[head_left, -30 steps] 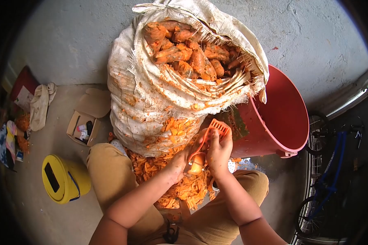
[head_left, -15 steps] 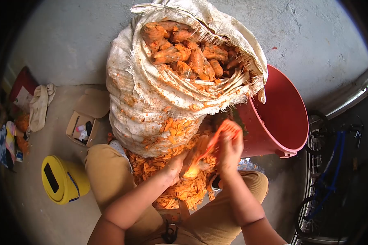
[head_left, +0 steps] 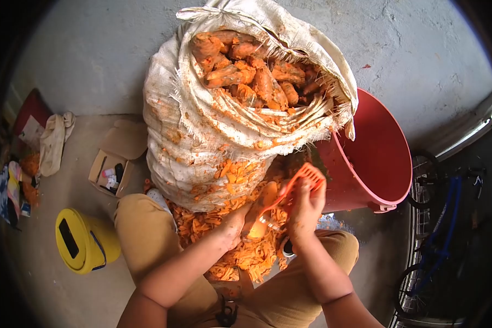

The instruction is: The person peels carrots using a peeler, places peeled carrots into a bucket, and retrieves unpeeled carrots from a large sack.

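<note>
A large, partly peeled carrot [head_left: 256, 229] is gripped in my left hand [head_left: 235, 226], tilted over the floor. My right hand [head_left: 307, 212] is closed around the slotted handle of an orange peeler [head_left: 310, 174], whose blade end is at the carrot. Beneath both hands lies a heap of orange peelings [head_left: 240, 259] between my legs. Just beyond stands a white woven sack [head_left: 186, 147], rolled open at the top and full of unpeeled-looking carrots [head_left: 265, 82], with peel scraps stuck to its side.
To the right of the sack stands a deep red bucket [head_left: 380, 158]. A yellow bucket [head_left: 87, 240] is by my left knee, with an open cardboard box [head_left: 110, 172] of small items behind it. A bicycle [head_left: 440, 229] is at far right; a grey wall [head_left: 93, 65] rises behind.
The peeler in my right hand shows more plainly now, its blade end on the carrot. My left hand keeps its hold in nearly the same place.
</note>
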The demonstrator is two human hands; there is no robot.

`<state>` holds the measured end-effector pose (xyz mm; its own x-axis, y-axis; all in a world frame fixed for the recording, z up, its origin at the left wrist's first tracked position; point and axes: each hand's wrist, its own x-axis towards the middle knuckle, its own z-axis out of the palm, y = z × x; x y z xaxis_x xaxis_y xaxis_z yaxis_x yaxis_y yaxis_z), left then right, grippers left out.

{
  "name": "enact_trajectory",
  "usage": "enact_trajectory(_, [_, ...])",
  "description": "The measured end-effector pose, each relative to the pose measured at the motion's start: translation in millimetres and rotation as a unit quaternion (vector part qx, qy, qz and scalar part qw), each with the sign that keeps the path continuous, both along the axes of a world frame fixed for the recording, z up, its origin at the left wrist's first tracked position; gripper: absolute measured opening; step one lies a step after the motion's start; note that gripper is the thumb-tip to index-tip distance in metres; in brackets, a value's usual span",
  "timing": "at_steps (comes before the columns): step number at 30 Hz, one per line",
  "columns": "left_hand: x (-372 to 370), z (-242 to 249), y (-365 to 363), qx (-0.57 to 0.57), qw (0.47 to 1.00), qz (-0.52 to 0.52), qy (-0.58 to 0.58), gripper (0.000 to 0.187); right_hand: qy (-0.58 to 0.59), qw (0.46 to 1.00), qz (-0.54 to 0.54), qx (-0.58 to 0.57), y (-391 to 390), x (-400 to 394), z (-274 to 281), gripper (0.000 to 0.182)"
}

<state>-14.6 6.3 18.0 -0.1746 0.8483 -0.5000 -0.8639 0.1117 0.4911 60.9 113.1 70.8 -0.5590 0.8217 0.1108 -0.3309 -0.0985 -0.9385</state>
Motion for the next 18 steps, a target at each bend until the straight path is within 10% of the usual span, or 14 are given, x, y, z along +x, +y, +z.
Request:
enact_trajectory(13, [6.5,10.8,6.2,0.073,0.997,0.026,0.003,0.038,-0.04,0.999,0.012,-0.01,-18.6,-13.2,-14.5,0.02])
enact_trajectory(18, [7.1,9.2,-3.4,0.024,0.993,-0.054,0.107,0.043,-0.106,0.942,-0.199,0.248,29.3,-18.2,-39.7,0.017])
